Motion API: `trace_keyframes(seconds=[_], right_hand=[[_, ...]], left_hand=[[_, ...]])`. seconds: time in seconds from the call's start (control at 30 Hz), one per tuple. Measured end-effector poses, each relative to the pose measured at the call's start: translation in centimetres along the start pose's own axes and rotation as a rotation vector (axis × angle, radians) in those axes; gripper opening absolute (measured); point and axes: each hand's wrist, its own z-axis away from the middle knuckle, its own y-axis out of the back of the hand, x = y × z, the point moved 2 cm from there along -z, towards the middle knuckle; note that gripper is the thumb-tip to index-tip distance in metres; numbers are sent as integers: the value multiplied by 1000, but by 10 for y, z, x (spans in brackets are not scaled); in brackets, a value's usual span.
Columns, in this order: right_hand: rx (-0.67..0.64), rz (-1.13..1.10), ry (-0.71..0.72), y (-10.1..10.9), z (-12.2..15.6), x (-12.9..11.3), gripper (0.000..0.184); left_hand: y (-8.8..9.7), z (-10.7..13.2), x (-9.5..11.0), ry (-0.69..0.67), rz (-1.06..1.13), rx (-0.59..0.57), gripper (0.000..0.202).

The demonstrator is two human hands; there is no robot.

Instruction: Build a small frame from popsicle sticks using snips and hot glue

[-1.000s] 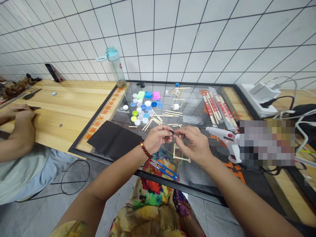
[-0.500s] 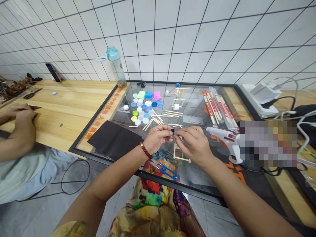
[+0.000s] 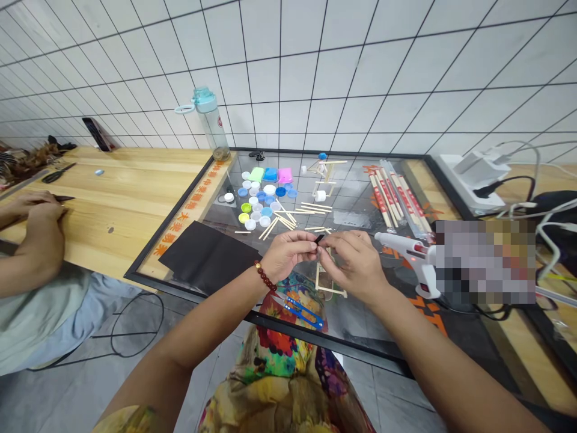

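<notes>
Between the fingertips of both hands is a small black piece (image 3: 319, 238), perhaps paper like the sheet nearby. My left hand (image 3: 291, 252) is closed in a pinch on it. From the other side, my right hand (image 3: 354, 258) pinches at its edge with thumb and forefinger. Below the hands a small frame of wooden sticks (image 3: 331, 291) lies on the glass, partly covered by my right hand. Blue thread snips (image 3: 304, 311) rest near the front edge. A folded black sheet (image 3: 205, 255) lies left of my left hand.
Bottle caps (image 3: 269, 190) and loose sticks (image 3: 283, 224) lie beyond my hands. Farther back stands a stick model (image 3: 329, 177). A white glue gun (image 3: 406, 246) is at right, near bagged sticks (image 3: 396, 195) and a power strip (image 3: 469, 186). Another person's hands (image 3: 42, 207) rest at left.
The black piece has turned between my fingertips and now slants up to the right. My hands have barely shifted; the view moved slightly.
</notes>
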Motion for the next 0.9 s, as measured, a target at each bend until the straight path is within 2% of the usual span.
trace_keyframes(seconds=[0.17,0.5,0.73,0.9], right_hand=[[0,-19,-13,1,-2,-2,13],[-13,-18,-27,0,0,-2,15],[21,-150,-173,1,-3,-1,8],[2,-202,-215,0,-3,0,3]], left_hand=[[-1,0,-1,-25,-25,-12,31],[3,-2,-2,-75,-54,0,28],[2,-1,2,-16,-11,39,25],[2,-2,0,-20,-16,34,26]])
